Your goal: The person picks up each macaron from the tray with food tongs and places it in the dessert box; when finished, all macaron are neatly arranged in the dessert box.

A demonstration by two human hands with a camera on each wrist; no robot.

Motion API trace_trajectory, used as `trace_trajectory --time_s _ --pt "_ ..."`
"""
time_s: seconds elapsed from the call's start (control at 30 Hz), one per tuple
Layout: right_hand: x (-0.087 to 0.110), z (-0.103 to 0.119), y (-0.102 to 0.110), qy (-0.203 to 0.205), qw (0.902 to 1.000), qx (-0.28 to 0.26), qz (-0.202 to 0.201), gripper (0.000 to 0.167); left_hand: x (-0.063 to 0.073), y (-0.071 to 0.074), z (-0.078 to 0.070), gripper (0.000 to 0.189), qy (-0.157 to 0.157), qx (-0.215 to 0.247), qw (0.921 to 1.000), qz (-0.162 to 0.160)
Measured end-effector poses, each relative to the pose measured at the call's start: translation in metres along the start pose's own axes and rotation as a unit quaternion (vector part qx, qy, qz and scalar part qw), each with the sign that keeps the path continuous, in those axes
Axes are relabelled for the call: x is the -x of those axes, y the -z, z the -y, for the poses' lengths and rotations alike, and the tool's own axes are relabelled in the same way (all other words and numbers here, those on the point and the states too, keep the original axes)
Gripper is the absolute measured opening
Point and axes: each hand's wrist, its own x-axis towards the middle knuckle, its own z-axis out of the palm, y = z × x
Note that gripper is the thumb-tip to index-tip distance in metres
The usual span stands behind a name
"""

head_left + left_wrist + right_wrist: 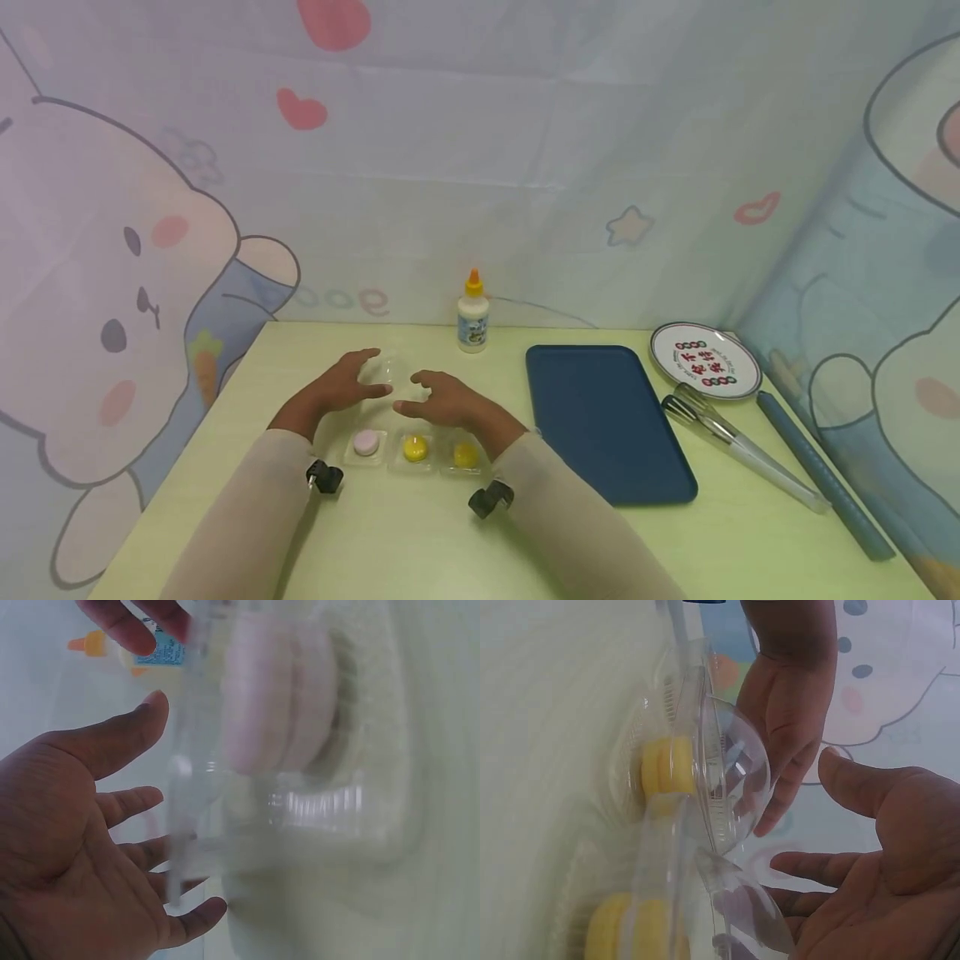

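Note:
My left hand [347,383] hovers behind the clear box with the pink macaron [366,442], its fingers spread and loosely bent. Opposite it, my right hand [442,398] is held behind the two clear boxes with yellow macarons [415,448], palm facing left. Neither hand grips anything. A faint clear plastic piece [390,371] shows between the hands, its outline hard to make out. In the left wrist view the pink macaron [279,694] is blurred behind clear plastic. Domed clear lids [742,776] rise over the yellow macarons [667,765] in the right wrist view.
A white glue bottle [473,321] with an orange tip stands at the back. A dark blue tray [607,425] lies to the right. Beyond it are a printed plate [706,360], a whisk-like utensil [750,454] with a pale handle and a long blue-grey rod [825,477].

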Motion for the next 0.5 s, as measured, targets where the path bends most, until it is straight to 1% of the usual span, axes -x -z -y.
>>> trace_trajectory --time_s 0.23,0.4,0.5 --pt "-0.007 0.001 -0.010 -0.022 0.9993 -0.031 -0.008 0.081 0.002 0.001 -0.003 0.092 0.021 0.003 0.9997 0.011" --pt "-0.013 0.000 -0.015 -0.031 0.9990 -0.030 -0.011 0.084 0.005 0.002 -0.004 0.091 0.029 0.010 0.9994 0.015" --pt "-0.017 0.000 -0.016 -0.035 0.9990 -0.026 -0.012 0.086 0.006 0.002 -0.006 0.091 0.026 0.014 0.9994 0.016"
